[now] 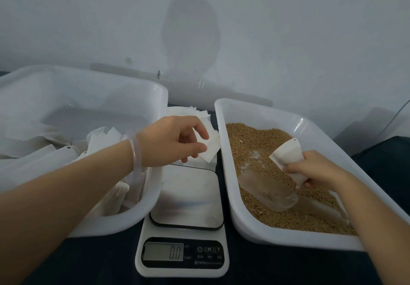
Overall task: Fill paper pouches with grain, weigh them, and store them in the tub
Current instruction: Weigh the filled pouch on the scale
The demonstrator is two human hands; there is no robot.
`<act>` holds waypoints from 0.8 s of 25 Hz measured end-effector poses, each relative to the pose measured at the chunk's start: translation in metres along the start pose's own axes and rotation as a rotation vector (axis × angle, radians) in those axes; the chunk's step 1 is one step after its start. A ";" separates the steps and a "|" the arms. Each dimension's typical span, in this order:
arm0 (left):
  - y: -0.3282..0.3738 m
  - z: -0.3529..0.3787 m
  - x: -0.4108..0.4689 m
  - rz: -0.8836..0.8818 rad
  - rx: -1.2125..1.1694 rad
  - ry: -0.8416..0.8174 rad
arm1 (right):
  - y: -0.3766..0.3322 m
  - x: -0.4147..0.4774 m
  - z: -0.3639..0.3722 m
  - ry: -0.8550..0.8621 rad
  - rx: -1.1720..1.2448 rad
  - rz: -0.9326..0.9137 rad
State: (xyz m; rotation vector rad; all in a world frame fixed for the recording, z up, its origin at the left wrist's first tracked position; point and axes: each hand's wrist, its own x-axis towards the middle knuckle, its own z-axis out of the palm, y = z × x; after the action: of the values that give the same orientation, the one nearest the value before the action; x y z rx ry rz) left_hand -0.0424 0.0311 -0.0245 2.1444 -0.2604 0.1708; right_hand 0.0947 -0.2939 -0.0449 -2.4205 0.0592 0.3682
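My left hand (175,140) pinches a small white paper pouch (211,148) above the far edge of the scale (184,198), whose display reads 0.0. My right hand (315,171) grips a white scoop (288,158) by its handle, over the brown grain (255,143) in the right tray (235,196). A clear plastic scoop (268,190) lies on the grain just left of that hand. The left tub (144,205) holds several white pouches (102,138).
A stack of empty paper pouches (188,110) lies behind the scale, between tub and tray. The wall rises close behind them. A dark tabletop (88,262) runs along the front; a thin cable (397,114) hangs at the far right.
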 end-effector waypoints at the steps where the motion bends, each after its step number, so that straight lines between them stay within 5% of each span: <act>1: 0.000 0.000 0.000 0.002 0.008 -0.004 | 0.000 -0.001 0.000 -0.015 0.069 -0.009; 10: 0.010 -0.005 -0.004 0.077 0.035 -0.007 | -0.055 -0.044 0.011 -0.309 0.889 -0.399; 15: 0.019 -0.013 -0.008 0.229 -0.264 0.018 | -0.115 -0.077 0.052 -0.666 0.695 -0.738; 20: 0.011 -0.012 -0.002 0.177 -0.107 0.213 | -0.124 -0.082 0.090 -0.639 0.650 -0.709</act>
State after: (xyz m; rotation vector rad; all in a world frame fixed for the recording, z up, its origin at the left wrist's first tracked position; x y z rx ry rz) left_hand -0.0469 0.0351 -0.0097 1.9774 -0.3268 0.4741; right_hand 0.0112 -0.1453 -0.0100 -1.4682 -0.8072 0.6397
